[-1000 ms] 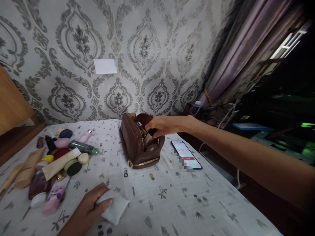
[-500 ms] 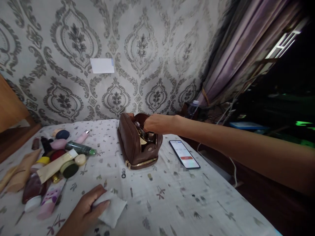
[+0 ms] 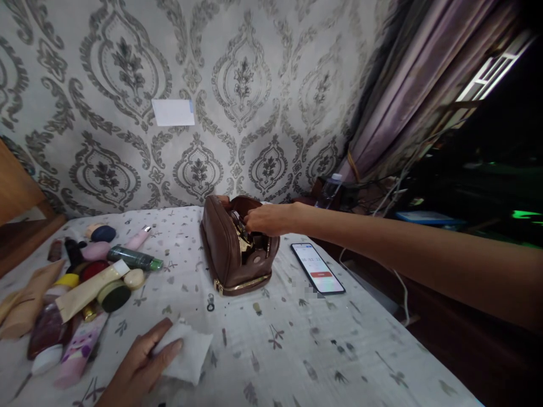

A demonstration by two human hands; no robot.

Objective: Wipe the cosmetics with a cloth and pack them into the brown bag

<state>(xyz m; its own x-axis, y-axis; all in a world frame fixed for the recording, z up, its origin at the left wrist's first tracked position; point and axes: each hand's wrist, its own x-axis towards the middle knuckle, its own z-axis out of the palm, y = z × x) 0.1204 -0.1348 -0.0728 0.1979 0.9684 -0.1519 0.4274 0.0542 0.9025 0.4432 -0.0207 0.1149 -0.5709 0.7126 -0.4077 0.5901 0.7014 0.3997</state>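
Observation:
A brown cosmetic bag with gold zips stands unzipped on the patterned white cloth. Several small items, some gold-coloured, show inside its mouth. My right hand reaches in from the right with its fingers curled down into the opening. The fingertips are hidden, and I cannot make out what they grip. Low in the view, my left hand pinches a white tissue between thumb and fingers, just above the cloth.
Tubes, bottles and jars lie heaped at the left, among them a green bottle, a cream tube and a pink tube. Right of the bag lies a lit phone. A clear bottle and cables stand beyond the table's right edge.
My right hand has shifted slightly left and down at the bag's mouth. The left hand still holds the tissue. The whole view has turned a little.

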